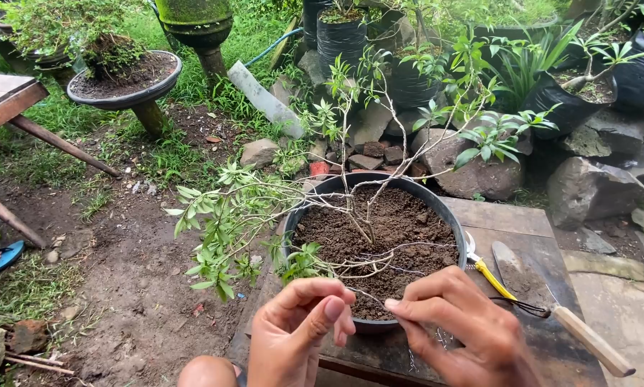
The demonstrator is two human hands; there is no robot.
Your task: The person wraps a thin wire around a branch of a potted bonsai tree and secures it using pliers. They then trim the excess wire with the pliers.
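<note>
Two hands pinch a thin wire at the near rim of a plant pot.

I see a thin silver wire (pixel 368 295) running left to right between both hands, just over the near edge of the round black pot of brown soil (pixel 436 208). The left hand (pixel 293 333) and the right hand (pixel 458 322) are equally close, their fingers (pixel 334 308) closed tight on the wire. Both hands reach in from below, knuckles up. A small bendy tree with green leaves (pixel 358 215) grows in the pot. A wooden-handled trowel (pixel 558 315) lies to the right on the dark wooden tabletop (pixel 522 229).
</note>
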